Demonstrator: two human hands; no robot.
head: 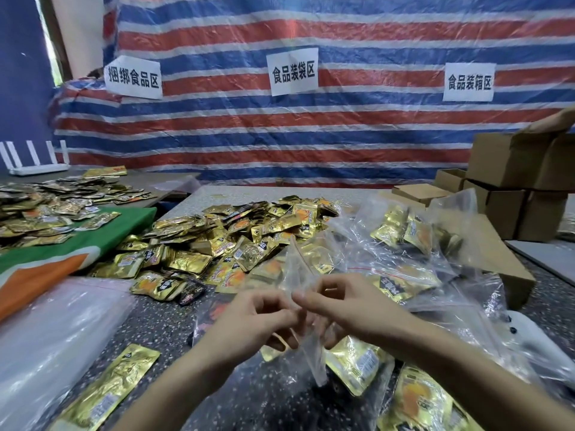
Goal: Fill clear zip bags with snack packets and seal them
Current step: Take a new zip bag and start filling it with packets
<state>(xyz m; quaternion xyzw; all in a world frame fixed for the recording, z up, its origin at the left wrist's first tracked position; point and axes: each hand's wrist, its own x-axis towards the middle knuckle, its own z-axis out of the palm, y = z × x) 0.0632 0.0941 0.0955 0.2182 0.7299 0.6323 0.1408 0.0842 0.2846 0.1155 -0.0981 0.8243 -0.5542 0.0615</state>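
- Zip bag (297, 269): 1, thin clear film, limp and creased, apparently empty; held above the table's near edge, between both hands.
- Left hand (261, 315): thumb and forefinger pinch the bag's edge, other fingers curled.
- Right hand (339, 303): same pinch, just beside the left; probably parting the mouth for filling.
- Snack packets (236, 237): flat, glossy gold foil rectangles, heaped just beyond the hands, within easy reach.
- Filled bags (404, 237): clear, bulging with packets, piled right, likely set aside as done.
- Spare bags (56, 331): smooth stacked film, left.
- Table (149, 321): dark speckled top.
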